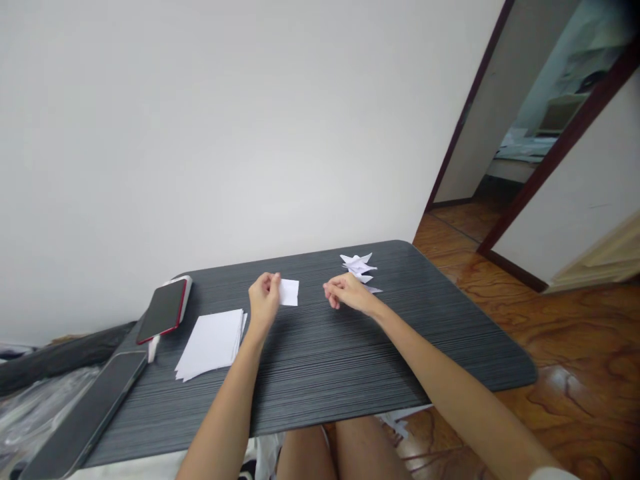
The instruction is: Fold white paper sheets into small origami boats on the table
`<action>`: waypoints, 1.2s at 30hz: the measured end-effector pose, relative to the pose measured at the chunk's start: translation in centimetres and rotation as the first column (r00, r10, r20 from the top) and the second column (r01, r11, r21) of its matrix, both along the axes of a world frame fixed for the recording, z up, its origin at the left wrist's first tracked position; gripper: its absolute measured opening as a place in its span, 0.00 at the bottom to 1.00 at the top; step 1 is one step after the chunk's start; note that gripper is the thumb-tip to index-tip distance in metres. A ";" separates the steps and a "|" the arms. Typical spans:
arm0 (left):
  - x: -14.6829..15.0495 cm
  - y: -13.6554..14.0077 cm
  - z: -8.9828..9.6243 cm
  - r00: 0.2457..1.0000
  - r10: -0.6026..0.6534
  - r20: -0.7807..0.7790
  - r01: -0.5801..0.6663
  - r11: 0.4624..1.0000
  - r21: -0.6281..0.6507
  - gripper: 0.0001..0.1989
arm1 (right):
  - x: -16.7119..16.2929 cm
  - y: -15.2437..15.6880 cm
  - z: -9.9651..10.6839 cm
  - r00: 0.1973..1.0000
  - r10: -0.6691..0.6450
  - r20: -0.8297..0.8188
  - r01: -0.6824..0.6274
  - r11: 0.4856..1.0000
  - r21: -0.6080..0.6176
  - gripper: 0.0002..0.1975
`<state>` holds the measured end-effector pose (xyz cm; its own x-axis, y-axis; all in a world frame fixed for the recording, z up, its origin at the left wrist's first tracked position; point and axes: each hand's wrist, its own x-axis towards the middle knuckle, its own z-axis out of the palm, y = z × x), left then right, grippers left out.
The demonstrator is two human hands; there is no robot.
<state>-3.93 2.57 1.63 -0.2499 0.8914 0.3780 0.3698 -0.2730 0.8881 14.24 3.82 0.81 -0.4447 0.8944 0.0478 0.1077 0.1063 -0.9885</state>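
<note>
My left hand (265, 297) pinches a small white square of paper (289, 292) between thumb and fingers, held up over the dark table. The square sticks out to the right of the fingertips. Apart from it, my right hand (347, 292) hovers to the right with its fingers curled in together, and nothing shows in them. Just behind and beside that hand lie several folded white paper pieces with pointed tips (358, 264), partly hidden by it. A stack of white paper sheets (213, 340) rests on the table, left of my left forearm.
The dark wood-grain table (320, 373) stands against a white wall. On its left lie a dark tablet with a red edge (163, 310), propped on a white object, and a long dark flat device (95, 413). An open doorway is at the right.
</note>
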 end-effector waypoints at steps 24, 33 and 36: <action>1.1 -0.6 0.1 0.785 -0.563 0.259 0.596 0.800 -0.067 0.23 | -0.8 0.0 -0.4 0.969 -0.120 -0.215 0.090 0.986 -0.141 0.18; 1.0 -0.6 0.2 0.800 -0.542 0.256 0.574 0.816 -0.069 0.19 | -0.9 0.9 -1.7 0.927 -0.088 -0.365 0.003 0.974 -0.227 0.19; 0.9 -0.8 0.5 0.833 -0.521 0.184 0.541 0.838 -0.073 0.11 | -0.9 0.6 -1.5 0.954 -0.101 -0.282 0.047 0.981 -0.190 0.18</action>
